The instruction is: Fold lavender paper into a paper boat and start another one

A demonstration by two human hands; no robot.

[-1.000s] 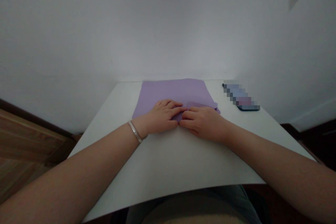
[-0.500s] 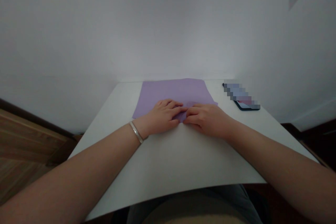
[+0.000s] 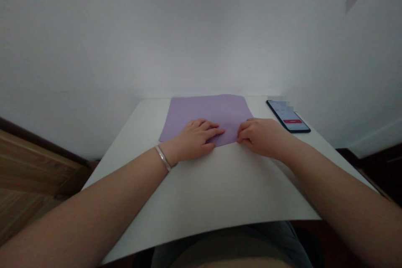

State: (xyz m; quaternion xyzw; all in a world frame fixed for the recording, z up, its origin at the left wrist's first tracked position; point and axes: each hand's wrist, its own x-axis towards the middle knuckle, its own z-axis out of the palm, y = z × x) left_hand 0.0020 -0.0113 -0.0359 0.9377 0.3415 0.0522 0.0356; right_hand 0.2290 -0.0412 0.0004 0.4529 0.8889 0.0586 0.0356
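Observation:
A sheet of purple paper [image 3: 207,108] lies on the white table, its far edge close to the wall. My left hand [image 3: 198,139] rests flat on the near part of the sheet, fingers stretched out and slightly spread. On that wrist is a silver bangle [image 3: 163,158]. At the near right part of the paper, my right hand [image 3: 257,136] has its fingers curled and pressed together on the edge. The hand covers the sheet's right corner, so how the paper lies there is hidden.
A phone [image 3: 287,115] with a lit screen lies at the right of the white table [image 3: 201,192]. A wall [image 3: 201,29] rises behind the table. Wooden furniture [image 3: 34,180] stands at the left, below the tabletop.
My right hand has moved to the right along the near edge of the paper, away from my left hand. The left hand has stayed in place.

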